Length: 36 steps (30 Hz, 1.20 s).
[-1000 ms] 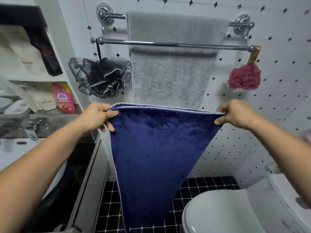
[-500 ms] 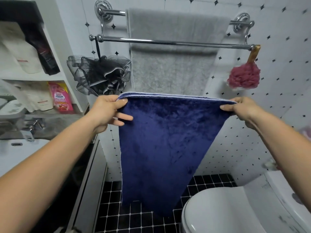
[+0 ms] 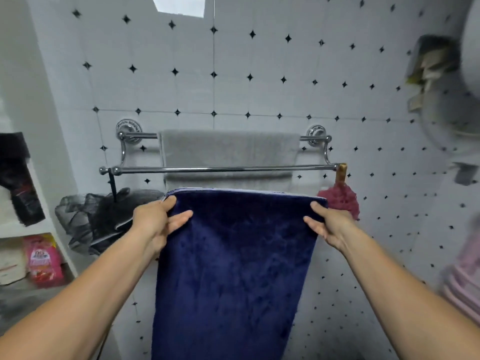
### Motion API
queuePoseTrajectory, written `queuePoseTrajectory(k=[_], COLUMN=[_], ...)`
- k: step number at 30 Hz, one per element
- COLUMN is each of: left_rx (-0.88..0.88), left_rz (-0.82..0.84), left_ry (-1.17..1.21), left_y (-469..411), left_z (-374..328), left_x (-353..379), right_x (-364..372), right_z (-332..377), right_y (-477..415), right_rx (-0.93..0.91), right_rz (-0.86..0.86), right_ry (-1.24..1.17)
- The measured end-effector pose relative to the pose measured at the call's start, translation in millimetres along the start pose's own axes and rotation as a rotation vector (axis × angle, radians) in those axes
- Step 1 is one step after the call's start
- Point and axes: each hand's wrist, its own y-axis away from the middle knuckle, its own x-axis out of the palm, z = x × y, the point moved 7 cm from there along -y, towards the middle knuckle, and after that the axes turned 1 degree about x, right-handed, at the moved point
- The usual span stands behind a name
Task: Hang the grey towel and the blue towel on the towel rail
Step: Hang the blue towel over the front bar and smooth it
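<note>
The blue towel (image 3: pixel 233 268) hangs folded between my hands, its top edge just below the front bar of the chrome towel rail (image 3: pixel 223 168). My left hand (image 3: pixel 158 224) grips its top left corner. My right hand (image 3: pixel 328 224) grips the top right corner. The grey towel (image 3: pixel 228 149) is draped over the rail's back bar, against the tiled wall, and hangs down behind the front bar. Its lower part is hidden by the blue towel.
A black mesh sponge (image 3: pixel 104 216) hangs from the front bar's left end, a red sponge (image 3: pixel 342 198) from its right end. White shelves (image 3: pixel 39 227) with a pink packet (image 3: pixel 44 261) stand at the left. A blurred white fixture (image 3: pixel 452 113) is on the right wall.
My view has tilted upward, so the rail now sits mid-frame and the toilet is out of sight. Both hands have lifted the blue towel closer to the front bar.
</note>
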Motion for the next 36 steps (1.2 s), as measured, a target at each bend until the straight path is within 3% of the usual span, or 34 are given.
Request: queuePoseTrajectory(k=[10,14,22,27,31,36], left_rx=[0.004,0.107,0.124,0.175,0.182,0.366], left_rz=[-0.147,-0.069,0.064,0.186,0.089,-0.059], left_ry=[0.19,0.297,0.498,0.703,0.555,0.377], left_y=[-56.9,-68.9,-78.2,-68.4,-74.5,-69.8], left_z=[-0.7,-14.8,-21.0,-32.7,-32.6,-24.9], left_x=[28.0,47.7,58.9,77.7,90.1,74.5], right_x=[50.8,68.0,80.1,94.8,89.8,75.1], right_z=[36.1,45.9,59.7,64.2,57.7,56.6], right_y=[-96.5,-118.5,-106.5,-106.4,-109.1,-101.8], right_rx=[-0.019,-0.052,-0.027,-0.008,-0.082,-0.101], right_rz=[0.07,0.126,0.456,0.282,0.182,0.132], right_ry=[-0.139,-0.307,-0.726,-0.596,-0.447,-0.247])
